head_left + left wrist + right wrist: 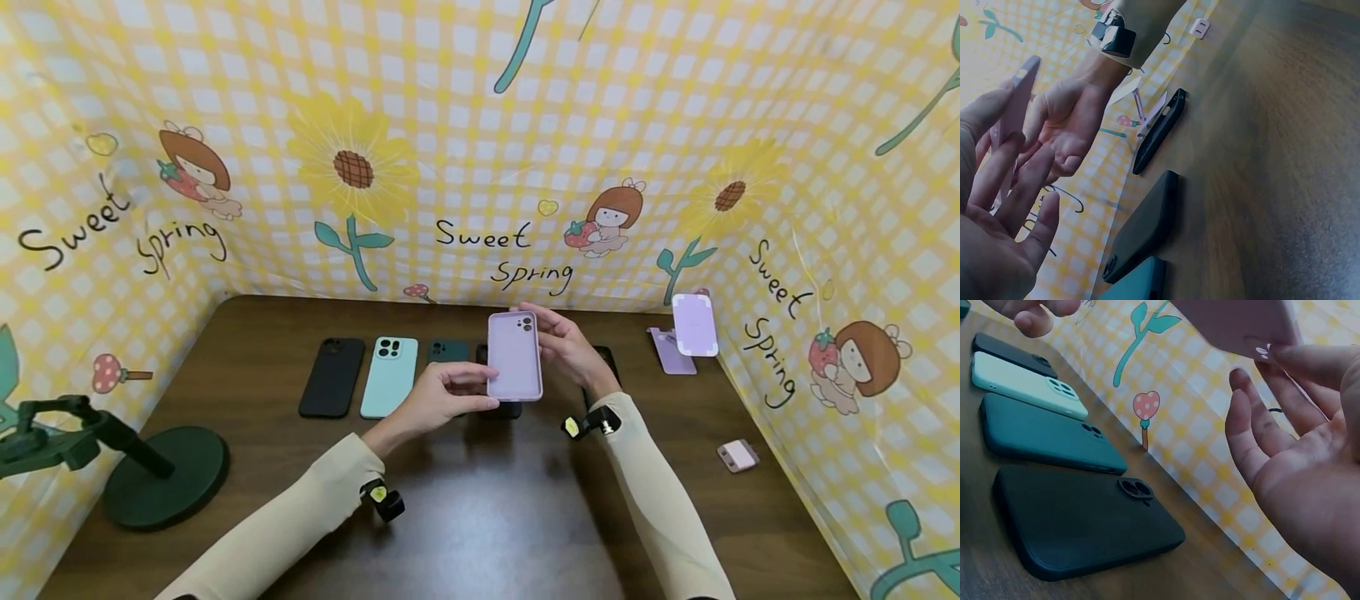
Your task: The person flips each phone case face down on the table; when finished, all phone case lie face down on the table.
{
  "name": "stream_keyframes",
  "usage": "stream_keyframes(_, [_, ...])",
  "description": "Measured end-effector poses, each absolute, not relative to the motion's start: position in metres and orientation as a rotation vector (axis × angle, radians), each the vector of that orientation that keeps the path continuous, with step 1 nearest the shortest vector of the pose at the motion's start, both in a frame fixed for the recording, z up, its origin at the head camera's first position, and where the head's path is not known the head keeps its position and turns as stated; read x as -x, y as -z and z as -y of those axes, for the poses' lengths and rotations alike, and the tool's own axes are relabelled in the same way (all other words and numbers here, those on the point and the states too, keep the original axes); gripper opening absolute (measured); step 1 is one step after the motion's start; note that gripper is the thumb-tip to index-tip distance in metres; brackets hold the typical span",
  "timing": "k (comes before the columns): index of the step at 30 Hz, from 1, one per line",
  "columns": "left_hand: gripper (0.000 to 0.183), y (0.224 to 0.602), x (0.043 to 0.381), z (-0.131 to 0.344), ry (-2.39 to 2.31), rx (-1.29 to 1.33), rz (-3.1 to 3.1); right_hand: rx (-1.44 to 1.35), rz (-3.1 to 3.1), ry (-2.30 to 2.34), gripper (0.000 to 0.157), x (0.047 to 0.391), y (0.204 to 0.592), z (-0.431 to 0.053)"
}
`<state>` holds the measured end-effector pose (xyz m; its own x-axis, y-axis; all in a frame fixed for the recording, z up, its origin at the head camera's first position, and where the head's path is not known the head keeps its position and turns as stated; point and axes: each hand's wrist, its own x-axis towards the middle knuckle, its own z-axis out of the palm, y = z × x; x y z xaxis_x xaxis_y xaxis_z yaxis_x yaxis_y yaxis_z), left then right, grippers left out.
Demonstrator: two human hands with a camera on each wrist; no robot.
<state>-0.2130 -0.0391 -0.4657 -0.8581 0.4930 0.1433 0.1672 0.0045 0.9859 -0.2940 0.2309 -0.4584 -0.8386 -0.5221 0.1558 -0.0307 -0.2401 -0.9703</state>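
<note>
A lilac phone case [513,358], its hollow inner side and camera cutout facing the head camera, is held up above the table by both hands. The left hand [442,392] pinches its lower left edge between thumb and fingers. At the upper right edge the right hand [566,346] grips it, some fingers hidden behind. Beneath lies a black phone case [1085,519], largely covered in the head view. To its left are a teal case [1047,431], a mint case [390,377] and another black case [331,377]. One more black case [1160,131] lies by the right hand.
A lilac phone stand [695,325] stands at the back right. Nearer on that side lies a small pink and white plug-like block [738,456]. A dark green stand with a round base [167,479] occupies the left. Checked yellow cloth [465,167] encloses the table's back and sides.
</note>
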Motion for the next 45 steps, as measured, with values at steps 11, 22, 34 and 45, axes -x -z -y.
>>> stream_keyframes(11, [0.029, 0.467, 0.211, 0.035, -1.994, -0.732, -1.992, 0.791, -1.455, 2.147, 0.051, 0.295, 0.465, -0.226])
stream_keyframes(22, [0.057, 0.463, 0.212, 0.034, -1.822, -0.852, -2.232, 0.786, -1.527, 2.114, 0.05, 0.296, 0.467, -0.225])
stream_keyframes(34, [0.095, 0.439, 0.215, 0.037, -1.452, -1.153, -2.566, 0.694, -1.837, 2.036, 0.045, 0.295, 0.464, -0.223])
stream_keyframes(45, [0.09, 0.441, 0.211, 0.035, -1.427, -1.1, -2.734, 0.509, -2.04, 2.007, 0.042, 0.293, 0.463, -0.231])
